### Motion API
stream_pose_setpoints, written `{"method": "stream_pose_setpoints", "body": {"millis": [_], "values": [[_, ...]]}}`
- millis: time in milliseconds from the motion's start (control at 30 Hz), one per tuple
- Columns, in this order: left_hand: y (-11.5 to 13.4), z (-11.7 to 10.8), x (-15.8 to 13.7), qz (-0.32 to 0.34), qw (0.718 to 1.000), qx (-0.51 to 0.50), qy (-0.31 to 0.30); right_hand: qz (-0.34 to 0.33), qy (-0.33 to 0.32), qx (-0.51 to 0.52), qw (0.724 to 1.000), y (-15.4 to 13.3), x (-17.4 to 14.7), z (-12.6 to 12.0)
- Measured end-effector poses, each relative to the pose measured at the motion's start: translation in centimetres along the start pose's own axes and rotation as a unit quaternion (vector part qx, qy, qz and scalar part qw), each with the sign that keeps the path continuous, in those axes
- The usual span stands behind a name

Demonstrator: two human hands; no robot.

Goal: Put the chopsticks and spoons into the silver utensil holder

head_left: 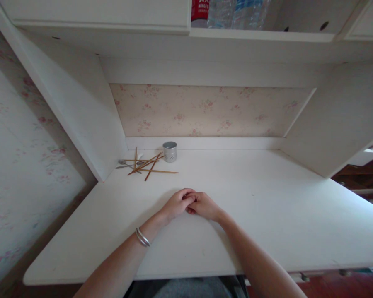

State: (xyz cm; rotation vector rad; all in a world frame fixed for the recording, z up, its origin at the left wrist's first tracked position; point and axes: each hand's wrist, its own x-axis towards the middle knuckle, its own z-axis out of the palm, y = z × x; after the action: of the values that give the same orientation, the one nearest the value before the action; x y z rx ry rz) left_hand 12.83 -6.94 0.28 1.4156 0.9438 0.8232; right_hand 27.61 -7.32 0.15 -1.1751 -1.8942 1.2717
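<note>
My left hand (178,203) and my right hand (205,205) rest together on the white desk, with their curled fingers overlapping. No object shows in either one, though part of the fingers is hidden where they meet. Beyond them, to the left, several wooden chopsticks (161,171) lie crossed in a loose pile. Metal spoons (122,162) lie partly under the chopsticks, and a small white item among them is hard to make out. Just right of the pile stands an upright silver metal cup (170,152) with small holes low in its side.
The white desk (267,215) has side panels left (77,99) and right (338,111). An overhead shelf (261,36) holds clear plastic bottles (236,14) and a red-labelled item (200,10). Floral wallpaper (205,109) covers the back. Two silver bangles (142,237) circle my left wrist.
</note>
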Motion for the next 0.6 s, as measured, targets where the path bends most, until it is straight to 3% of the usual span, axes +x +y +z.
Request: {"method": "stream_pose_setpoints", "body": {"millis": [600], "values": [[0.28,-0.03,-0.05,0.004,1.0,0.006,0.008,0.008,0.0,-0.003,1.0,-0.15,0.0,0.09]]}}
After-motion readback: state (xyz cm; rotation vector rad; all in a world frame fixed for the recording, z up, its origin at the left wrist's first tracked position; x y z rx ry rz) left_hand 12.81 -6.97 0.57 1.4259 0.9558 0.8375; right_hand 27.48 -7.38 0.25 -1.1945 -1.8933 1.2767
